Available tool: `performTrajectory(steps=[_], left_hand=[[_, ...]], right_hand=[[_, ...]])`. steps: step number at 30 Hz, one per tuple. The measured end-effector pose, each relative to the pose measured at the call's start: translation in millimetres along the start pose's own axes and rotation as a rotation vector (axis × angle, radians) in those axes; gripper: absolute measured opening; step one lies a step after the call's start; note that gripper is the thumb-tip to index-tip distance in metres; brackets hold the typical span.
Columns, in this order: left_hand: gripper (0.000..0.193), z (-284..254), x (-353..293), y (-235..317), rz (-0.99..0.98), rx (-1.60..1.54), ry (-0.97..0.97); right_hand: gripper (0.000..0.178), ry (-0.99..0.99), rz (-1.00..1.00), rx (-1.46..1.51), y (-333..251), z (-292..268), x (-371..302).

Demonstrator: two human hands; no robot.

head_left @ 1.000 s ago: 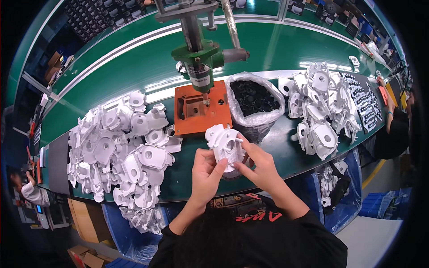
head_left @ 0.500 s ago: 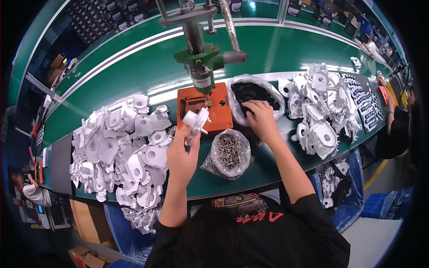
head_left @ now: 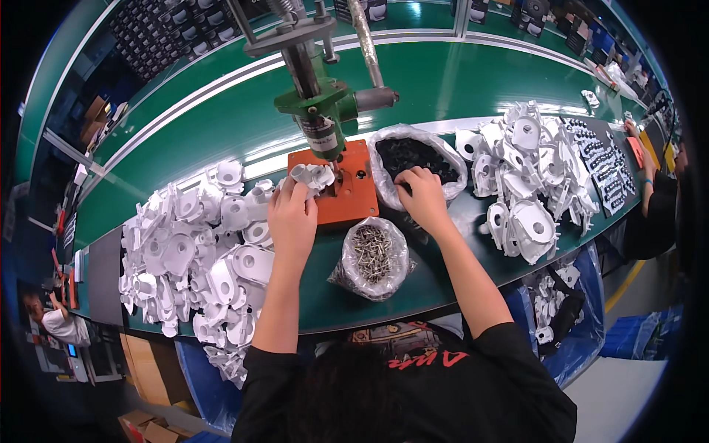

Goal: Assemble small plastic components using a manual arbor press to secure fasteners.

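The person wears a black shirt point(head_left: 509, 387) with plain short sleeves point(head_left: 493, 338) that leave the forearms point(head_left: 473, 280) bare. Slanted red lettering point(head_left: 428, 360) marks it, just beside a printed picture point(head_left: 389, 334) in muted grey and brown.

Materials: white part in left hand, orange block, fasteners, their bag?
White part: likely moulded plastic, matte; thin walls.
Orange block: perhaps painted metal, even orange colour; core unseen.
Fasteners: apparently bare metal, shiny; silvery glints.
Bag: clear plastic film, glossy; see-through wrinkles.
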State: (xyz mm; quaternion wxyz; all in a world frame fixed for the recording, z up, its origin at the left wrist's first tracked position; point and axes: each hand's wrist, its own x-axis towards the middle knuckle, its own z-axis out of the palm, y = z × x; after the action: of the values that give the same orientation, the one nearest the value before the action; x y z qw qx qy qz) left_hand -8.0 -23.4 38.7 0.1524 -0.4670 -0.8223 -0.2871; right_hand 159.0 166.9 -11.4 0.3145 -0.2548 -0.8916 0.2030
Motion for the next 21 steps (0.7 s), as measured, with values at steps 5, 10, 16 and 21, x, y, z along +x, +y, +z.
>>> performTrajectory(steps=[5, 10, 16, 21], left_hand=[[0.02, -0.9, -3.2, -3.5, 0.043, -0.044, -0.008], [0.018, -0.5, 1.0, -2.5, 0.064, -0.037, -0.035], [0.024, 9.7, 8.7, -6.8, 0.124, 0.002, -0.043], [0.03, 10.1, 11.1, -6.0, 0.144, -0.048, -0.074]], right_hand=[[0.01, 0.058, 0.0, 0.019, 1.4, 2.8, -2.6], [0.011, 0.081, -0.021, 0.006, 6.0, 5.4, -3.7], [0.01, 0.075, -0.022, 0.015, 4.1, 3.9, -4.6], [0.009, 0.078, -0.011, 0.018, 4.7, 4.2, -4.5]])
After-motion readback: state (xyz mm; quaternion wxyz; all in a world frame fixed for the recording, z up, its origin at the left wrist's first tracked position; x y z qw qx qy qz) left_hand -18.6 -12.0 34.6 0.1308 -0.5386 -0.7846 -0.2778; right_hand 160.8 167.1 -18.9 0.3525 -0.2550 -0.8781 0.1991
